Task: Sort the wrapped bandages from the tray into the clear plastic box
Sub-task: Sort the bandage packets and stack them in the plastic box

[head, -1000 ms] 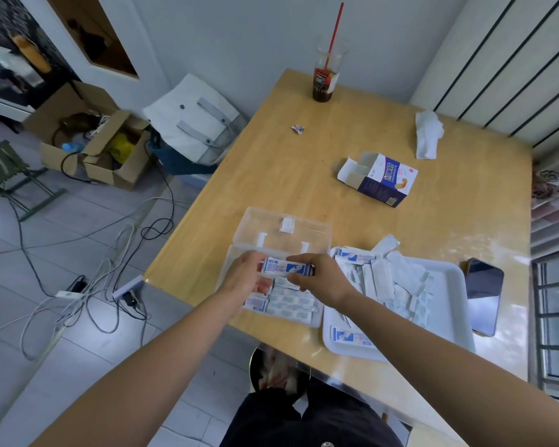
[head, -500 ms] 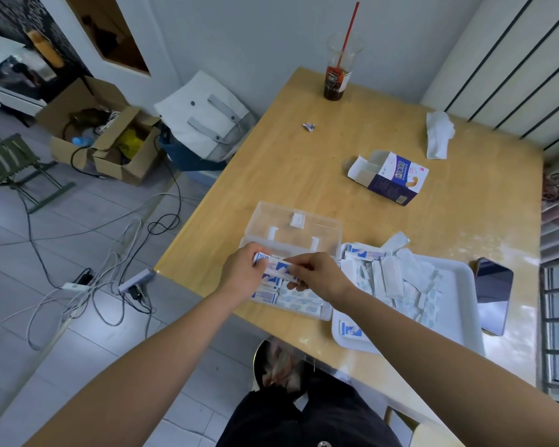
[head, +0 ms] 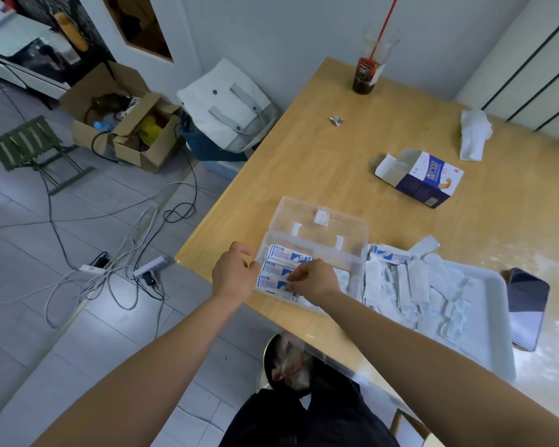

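Pinched in the curled right hand (head: 315,282) inside the clear plastic box (head: 352,257), wrapped bandage (head: 275,284) lying lengthwise leftward from the grip toward the slack, empty left hand (head: 234,274), with the tray (head: 486,280) and its pile (head: 410,285) just rightward, nearest that grip.

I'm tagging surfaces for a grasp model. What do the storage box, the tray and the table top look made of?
Box: clear hard plastic, see-through walls and lid. Tray: white, smooth, probably plastic; moulded raised rim. Table: light wood or wood-look laminate, faint grain, glossy glare patches.
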